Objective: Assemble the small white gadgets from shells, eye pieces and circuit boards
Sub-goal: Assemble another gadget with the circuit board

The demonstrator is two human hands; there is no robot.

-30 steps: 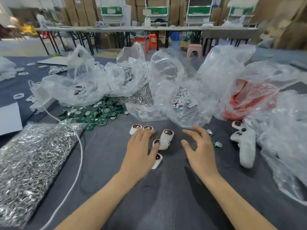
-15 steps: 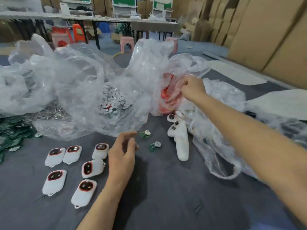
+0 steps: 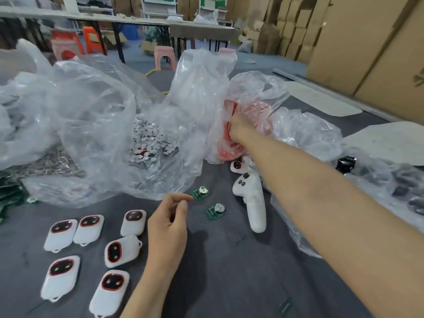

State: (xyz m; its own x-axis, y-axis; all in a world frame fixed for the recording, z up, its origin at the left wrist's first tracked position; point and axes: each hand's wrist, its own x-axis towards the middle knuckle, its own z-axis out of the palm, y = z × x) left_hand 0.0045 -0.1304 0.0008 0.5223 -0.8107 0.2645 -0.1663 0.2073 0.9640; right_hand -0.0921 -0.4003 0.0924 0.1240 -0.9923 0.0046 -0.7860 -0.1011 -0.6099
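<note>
White oval plastic gadgets (image 3: 130, 249) with red-rimmed dark eye pieces (image 3: 114, 252), six, face up at near left of grey bench (image 3: 229, 283), long axes mostly pointing away, one slanted. Farther right, two small green circuit boards (image 3: 215, 211). Crumpled clear plastic bag (image 3: 96, 125) holding heap of small silver discs (image 3: 150, 138). Right hand (image 3: 238, 128) buried in second clear bag (image 3: 254, 88) of red pieces (image 3: 229, 152), grip impossible to tell. Left hand (image 3: 168, 223) hovering, fingers loosely curled, empty.

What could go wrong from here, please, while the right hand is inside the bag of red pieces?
The right hand reaches into the red-piece bag, so a tug might spill pieces or drag the neighbouring bag of silver discs. The forearm crosses above the white controller; withdrawing could sweep it into the two loose circuit boards.
</note>
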